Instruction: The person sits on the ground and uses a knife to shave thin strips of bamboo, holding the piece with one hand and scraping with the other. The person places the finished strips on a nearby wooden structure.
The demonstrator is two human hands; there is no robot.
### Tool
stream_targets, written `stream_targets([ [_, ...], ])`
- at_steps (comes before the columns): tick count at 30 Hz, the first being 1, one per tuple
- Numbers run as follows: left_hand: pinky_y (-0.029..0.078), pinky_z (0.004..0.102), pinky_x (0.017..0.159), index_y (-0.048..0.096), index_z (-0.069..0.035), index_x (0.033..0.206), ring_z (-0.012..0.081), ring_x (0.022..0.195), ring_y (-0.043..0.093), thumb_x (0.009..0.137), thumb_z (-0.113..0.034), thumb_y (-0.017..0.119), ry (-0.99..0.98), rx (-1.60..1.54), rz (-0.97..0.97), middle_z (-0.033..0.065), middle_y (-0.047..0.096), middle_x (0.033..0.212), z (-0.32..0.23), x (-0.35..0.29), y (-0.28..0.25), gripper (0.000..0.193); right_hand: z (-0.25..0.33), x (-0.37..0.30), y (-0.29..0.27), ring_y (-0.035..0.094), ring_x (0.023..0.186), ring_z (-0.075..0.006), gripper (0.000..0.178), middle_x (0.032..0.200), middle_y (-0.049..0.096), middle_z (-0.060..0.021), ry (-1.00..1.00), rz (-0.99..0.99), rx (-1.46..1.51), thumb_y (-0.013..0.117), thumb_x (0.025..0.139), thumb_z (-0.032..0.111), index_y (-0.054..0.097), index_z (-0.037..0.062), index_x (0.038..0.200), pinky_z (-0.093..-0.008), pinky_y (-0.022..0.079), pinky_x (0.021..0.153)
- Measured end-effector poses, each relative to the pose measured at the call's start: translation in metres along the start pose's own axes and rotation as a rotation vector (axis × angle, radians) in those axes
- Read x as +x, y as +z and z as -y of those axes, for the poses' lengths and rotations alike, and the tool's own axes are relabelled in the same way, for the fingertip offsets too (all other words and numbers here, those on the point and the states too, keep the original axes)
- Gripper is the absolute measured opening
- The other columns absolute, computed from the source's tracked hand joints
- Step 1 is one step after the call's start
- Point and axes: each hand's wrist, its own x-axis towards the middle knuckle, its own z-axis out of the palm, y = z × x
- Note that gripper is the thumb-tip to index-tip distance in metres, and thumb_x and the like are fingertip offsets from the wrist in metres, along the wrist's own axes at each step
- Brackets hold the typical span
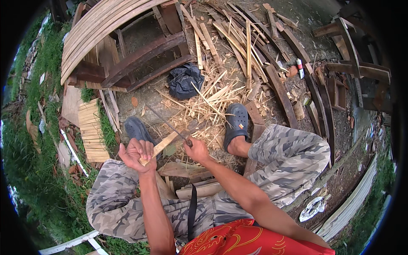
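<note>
A short flat strip of pale wood [166, 143] lies in my left hand [138, 155], whose fingers curl over its near end. My right hand [197, 150] grips the dark handle of a long, thin-bladed knife [166, 122]. The blade points away and to the left, crossing near the far end of the strip; whether the two touch I cannot tell. Beneath and beyond both hands, pale wood shavings and split slivers [209, 100] cover the ground between my feet.
A slatted wooden frame [144, 59] stands at the far left, a black plastic bag [185, 80] beside it. Long dark boards [280, 95] and thin strips lie at the right, near a white and red tube [300, 69]. Joined pale slats [91, 131] lie at the left.
</note>
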Motion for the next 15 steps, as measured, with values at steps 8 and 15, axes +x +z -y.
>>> stream_targets([
  [8, 0.032, 0.0243, 0.04, 0.044, -0.008, 0.06, 0.0147, 0.037, 0.036, 0.102, -0.053, 0.032, -0.004, -0.014, 0.024, 0.0032, 0.041, 0.045, 0.002, -0.003, -0.001, 0.063, 0.001, -0.001, 0.012, 0.07, 0.087, -0.0413, 0.029, 0.089, 0.07, -0.0283, -0.052, 0.073, -0.258, 0.061, 0.085, 0.025, 0.069, 0.0002, 0.098, -0.0488, 0.056, 0.08],
  [15, 0.034, 0.024, 0.041, 0.044, -0.008, 0.06, 0.0147, 0.037, 0.036, 0.103, -0.054, 0.031, 0.018, -0.142, 0.064, 0.0035, 0.04, 0.045, -0.002, 0.0, -0.003, 0.064, -0.01, -0.006, 0.006, 0.07, 0.084, -0.0409, 0.027, 0.087, 0.07, -0.027, 0.142, 0.057, -0.351, 0.061, 0.085, 0.024, 0.07, -0.0001, 0.094, -0.0495, 0.057, 0.078],
])
